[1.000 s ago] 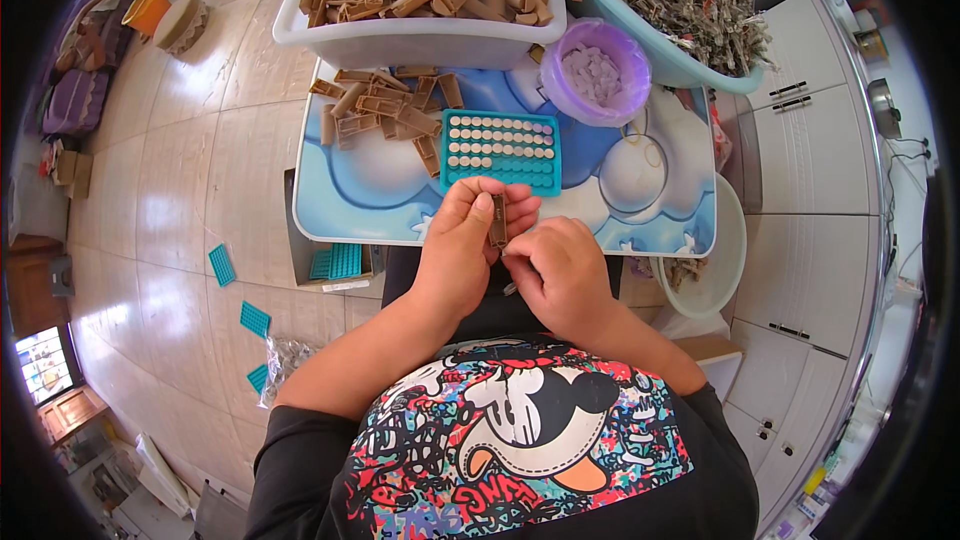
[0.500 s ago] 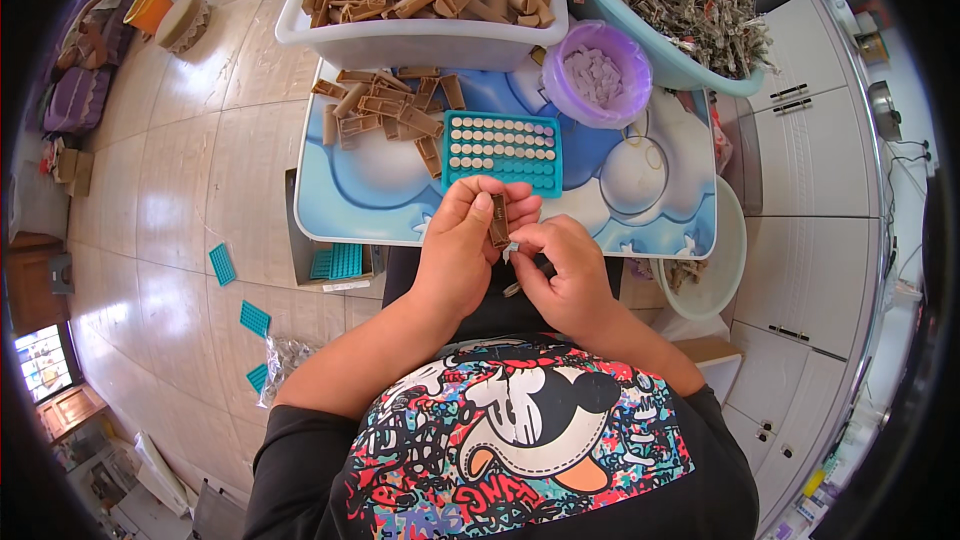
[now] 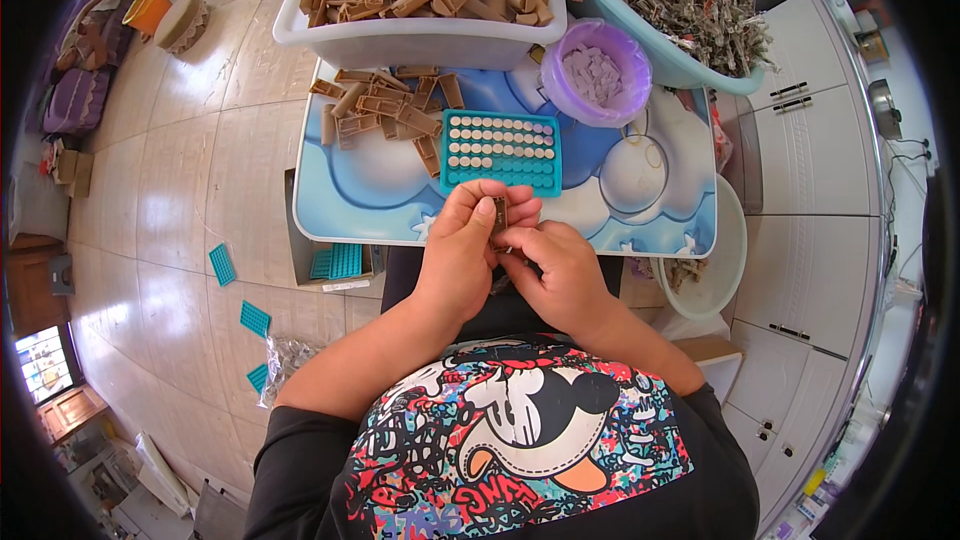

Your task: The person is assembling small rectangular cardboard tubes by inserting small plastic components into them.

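Observation:
My left hand (image 3: 462,245) holds a small brown clip-like piece (image 3: 499,214) upright above my lap. My right hand (image 3: 556,265) is pressed against it from the right, fingertips working at the piece's lower end. Just beyond my hands lies a teal tray (image 3: 499,150) with rows of small round pale discs. It rests on a blue and white board (image 3: 380,190). A loose pile of the same brown pieces (image 3: 385,105) sits at the board's far left.
A white tub (image 3: 400,35) full of brown pieces stands behind the board. A purple bowl (image 3: 600,70) of small white parts and a pale blue basin (image 3: 690,0) of grey metal clips are at the far right. Teal trays (image 3: 240,295) lie on the tiled floor. A white bowl (image 3: 715,260) is at right.
My right hand has slid slightly back toward the left hand, its fingers closing on the brown piece. The left hand has stayed in place.

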{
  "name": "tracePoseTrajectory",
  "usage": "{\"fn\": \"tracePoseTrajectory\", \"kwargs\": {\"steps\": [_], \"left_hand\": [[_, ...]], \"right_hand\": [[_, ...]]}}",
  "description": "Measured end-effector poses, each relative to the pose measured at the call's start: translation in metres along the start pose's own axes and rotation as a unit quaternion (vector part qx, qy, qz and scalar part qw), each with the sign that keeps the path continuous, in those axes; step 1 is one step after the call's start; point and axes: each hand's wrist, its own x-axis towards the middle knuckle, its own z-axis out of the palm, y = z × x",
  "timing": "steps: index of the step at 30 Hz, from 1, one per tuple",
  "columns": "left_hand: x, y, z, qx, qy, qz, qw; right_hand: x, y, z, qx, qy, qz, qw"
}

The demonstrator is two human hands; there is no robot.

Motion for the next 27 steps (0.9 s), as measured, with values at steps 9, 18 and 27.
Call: {"fn": "tracePoseTrajectory", "kwargs": {"steps": [9, 18, 27], "left_hand": [[0.0, 0.001, -0.008, 0.023, -0.028, -0.018, 0.999], [-0.003, 0.002, -0.015, 0.101, -0.022, -0.057, 0.993], [0.0, 0.013, -0.031, 0.121, 0.009, -0.114, 0.986]], "right_hand": [[0.009, 0.001, -0.01, -0.056, 0.069, -0.052, 0.995], [0.02, 0.011, -0.009, -0.056, 0.094, -0.036, 0.993], [0.036, 0.02, 0.001, -0.068, 0.037, -0.068, 0.995]]}}
